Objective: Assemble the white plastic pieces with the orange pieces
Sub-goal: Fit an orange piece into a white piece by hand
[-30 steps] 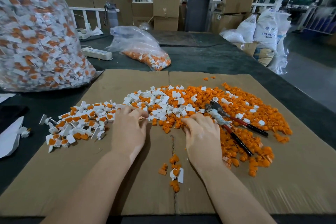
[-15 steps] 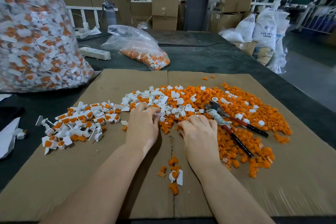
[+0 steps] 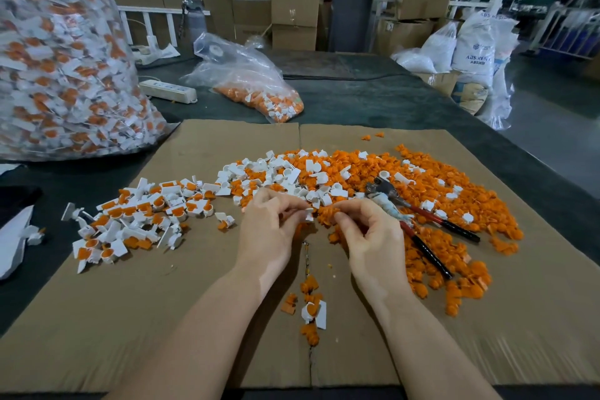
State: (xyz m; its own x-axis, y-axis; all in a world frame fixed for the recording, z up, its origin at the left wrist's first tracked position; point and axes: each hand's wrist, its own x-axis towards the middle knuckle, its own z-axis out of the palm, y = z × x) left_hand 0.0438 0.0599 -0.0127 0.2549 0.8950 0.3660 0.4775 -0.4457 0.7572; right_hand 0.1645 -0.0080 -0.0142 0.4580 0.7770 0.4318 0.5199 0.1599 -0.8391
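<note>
- A white piece (image 3: pixel 309 214) sits pinched in the left hand (image 3: pixel 271 230), fingers curled, above the middle of the cardboard (image 3: pixel 130 318).
- An orange piece (image 3: pixel 327 213) at 3 o'clock of it is pinched by the right hand (image 3: pixel 370 237); the two pieces nearly touch.
- Loose orange pieces (image 3: pixel 438 185) spread toward 2 o'clock, with pliers (image 3: pixel 422 221) lying on them.
- Assembled pieces (image 3: pixel 139 221) lie at 9 o'clock.
- A big bag (image 3: pixel 58 58) stands at 10 o'clock, a small bag (image 3: pixel 250 84) at 12.

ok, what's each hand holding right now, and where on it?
Left hand pinches a small white plastic piece at its fingertips. Right hand pinches a small orange plastic piece. Exact grip points are too small to tell.
</note>
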